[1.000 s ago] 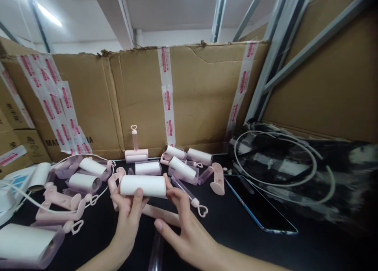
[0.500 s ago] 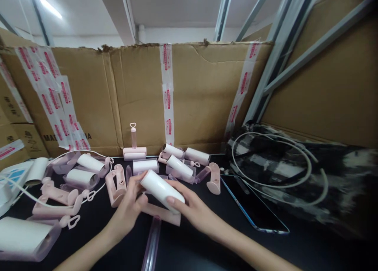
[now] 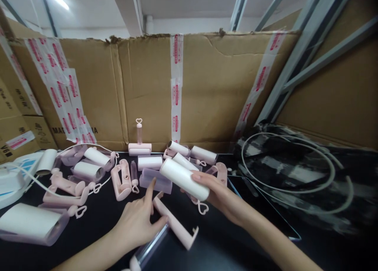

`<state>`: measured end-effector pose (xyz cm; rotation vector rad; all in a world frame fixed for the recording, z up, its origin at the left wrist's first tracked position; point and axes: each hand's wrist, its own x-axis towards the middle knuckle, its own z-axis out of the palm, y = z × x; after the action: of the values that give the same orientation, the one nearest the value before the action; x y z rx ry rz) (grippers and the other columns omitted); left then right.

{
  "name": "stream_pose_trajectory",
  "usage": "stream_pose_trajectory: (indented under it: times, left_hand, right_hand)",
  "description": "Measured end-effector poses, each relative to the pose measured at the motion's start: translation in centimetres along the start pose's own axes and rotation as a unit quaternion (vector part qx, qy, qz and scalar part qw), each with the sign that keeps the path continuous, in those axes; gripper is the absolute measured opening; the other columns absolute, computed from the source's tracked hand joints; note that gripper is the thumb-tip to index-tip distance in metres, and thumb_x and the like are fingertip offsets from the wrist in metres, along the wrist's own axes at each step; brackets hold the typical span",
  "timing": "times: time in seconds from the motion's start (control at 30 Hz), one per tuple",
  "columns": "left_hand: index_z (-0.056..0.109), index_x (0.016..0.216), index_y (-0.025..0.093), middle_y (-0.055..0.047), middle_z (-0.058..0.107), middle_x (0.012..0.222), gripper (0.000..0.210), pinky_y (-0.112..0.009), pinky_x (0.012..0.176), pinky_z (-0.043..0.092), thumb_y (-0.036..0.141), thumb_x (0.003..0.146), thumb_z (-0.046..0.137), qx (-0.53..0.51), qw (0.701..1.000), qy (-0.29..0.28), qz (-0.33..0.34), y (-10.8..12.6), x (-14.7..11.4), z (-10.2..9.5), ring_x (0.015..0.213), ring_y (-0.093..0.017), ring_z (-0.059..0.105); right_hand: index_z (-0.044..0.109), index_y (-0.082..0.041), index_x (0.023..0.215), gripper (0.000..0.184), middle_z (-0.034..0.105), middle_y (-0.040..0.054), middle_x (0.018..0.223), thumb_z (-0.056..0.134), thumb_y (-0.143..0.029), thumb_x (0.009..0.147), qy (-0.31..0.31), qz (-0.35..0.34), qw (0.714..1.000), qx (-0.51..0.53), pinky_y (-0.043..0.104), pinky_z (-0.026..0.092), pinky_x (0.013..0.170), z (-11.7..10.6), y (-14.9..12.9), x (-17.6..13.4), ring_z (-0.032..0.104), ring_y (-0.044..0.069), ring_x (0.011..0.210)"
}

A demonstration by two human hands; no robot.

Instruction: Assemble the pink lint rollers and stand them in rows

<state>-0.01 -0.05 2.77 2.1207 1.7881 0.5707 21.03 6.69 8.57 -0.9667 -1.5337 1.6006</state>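
one smooth white roll [image 3: 180,177], tilted

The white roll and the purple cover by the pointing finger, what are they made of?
The white roll looks like paper, maybe coated: its surface is smooth with a faint sheen. The purple cover seems smooth, hard plastic: it's tinted, translucent and straight-edged.

Black tabletop [image 3: 227,243] leaves passage right of the nearest pink frame [image 3: 175,223], while cardboard [image 3: 147,86] bars the back
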Motion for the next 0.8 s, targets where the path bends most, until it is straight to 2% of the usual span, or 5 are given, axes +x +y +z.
stream_pose_trajectory:
  times: [0.13, 0.23, 0.37, 0.57, 0.8]
  left_hand:
    - [0.042, 0.129, 0.025, -0.009, 0.059, 0.102, 0.056, -0.039, 0.079, 0.043, 0.042, 0.076, 0.05, -0.023, 0.999, -0.036, -0.002, 0.0, 0.0, -0.1, 0.096, -0.031, 0.06]
    - [0.049, 0.12, 0.028, -0.006, 0.056, 0.101, 0.047, -0.041, 0.079, 0.043, 0.044, 0.076, 0.052, -0.048, 0.998, -0.041, -0.002, -0.3, 0.2, 0.0, 0.094, -0.029, 0.059]
    - [0.047, 0.097, 0.021, -0.002, 0.057, 0.087, 0.033, -0.036, 0.071, 0.048, 0.041, 0.074, 0.06, -0.253, 0.967, -0.038, -0.012, -0.8, 0.9, 0.9, 0.074, -0.019, 0.059]
    - [0.033, 0.114, 0.023, -0.004, 0.053, 0.1, 0.06, -0.036, 0.072, 0.053, 0.024, 0.068, 0.071, -0.591, 0.806, -0.032, -0.009, -0.5, 1.4, 1.1, 0.085, -0.018, 0.058]
    - [0.03, 0.136, 0.025, -0.009, 0.044, 0.132, 0.076, -0.037, 0.08, 0.053, 0.025, 0.071, 0.07, -0.627, 0.778, -0.046, -0.024, 0.6, 1.1, -0.5, 0.097, -0.022, 0.058]
  right_hand:
    - [0.068, -0.019, 0.099, 0.042, 0.064, 0.0062, 0.103, 0.062, -0.048, 0.069, 0.036, 0.029, 0.974, -0.224, 0.033, 0.045, 0.079, -1.9, -1.5, -0.4, 0.056, 0.028, 0.095]
    - [0.07, -0.019, 0.095, 0.039, 0.067, 0.0052, 0.096, 0.057, -0.048, 0.072, -0.017, 0.037, 0.948, -0.314, 0.033, 0.046, 0.076, -2.5, -1.6, -0.2, 0.058, 0.029, 0.093]
    - [0.068, -0.017, 0.097, 0.041, 0.067, 0.0068, 0.099, 0.055, -0.048, 0.075, -0.037, 0.037, 0.925, -0.376, 0.032, 0.047, 0.074, -2.5, -0.3, 0.6, 0.059, 0.028, 0.09]
    - [0.065, -0.016, 0.107, 0.04, 0.066, 0.0061, 0.103, 0.054, -0.043, 0.08, -0.109, -0.065, 0.936, -0.328, 0.035, 0.044, 0.084, -1.8, 1.0, 1.6, 0.058, 0.027, 0.096]
    - [0.07, -0.018, 0.099, 0.033, 0.068, 0.0054, 0.098, 0.06, -0.04, 0.076, -0.081, -0.121, 0.961, -0.236, 0.038, 0.042, 0.084, -1.0, 1.4, 1.8, 0.058, 0.028, 0.093]
